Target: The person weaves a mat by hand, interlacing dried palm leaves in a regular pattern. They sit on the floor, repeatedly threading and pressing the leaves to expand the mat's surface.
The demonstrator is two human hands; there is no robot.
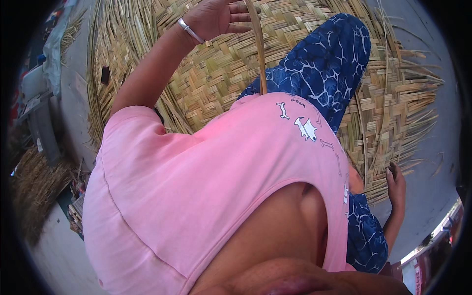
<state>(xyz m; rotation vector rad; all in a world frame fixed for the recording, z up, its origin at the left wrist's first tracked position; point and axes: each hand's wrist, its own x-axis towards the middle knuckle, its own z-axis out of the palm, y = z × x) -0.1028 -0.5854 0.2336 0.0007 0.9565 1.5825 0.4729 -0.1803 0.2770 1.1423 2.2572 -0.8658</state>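
My left hand (pixel 211 19), with a silver bangle (pixel 191 30) at the wrist, is at the top edge of the picture over a woven reed mat (pixel 211 83). Its fingers are stretched out, and a long flat reed strip (pixel 258 44) crosses at their tips; the top of this hand is partly cut off. The strip runs down to the front of my pink shirt. On the right, my right hand (pixel 396 181) rests by the mat's frayed edge, fingers loosely bent and slightly apart, with nothing visible in them.
My bent leg in blue patterned trousers (pixel 324 59) lies across the mat. Loose reed ends stick out along the mat's right side. A small dark block (pixel 105 75) lies on reeds at left. Beyond are a grey stand (pixel 42 123) and a straw bundle (pixel 37 187) on the floor.
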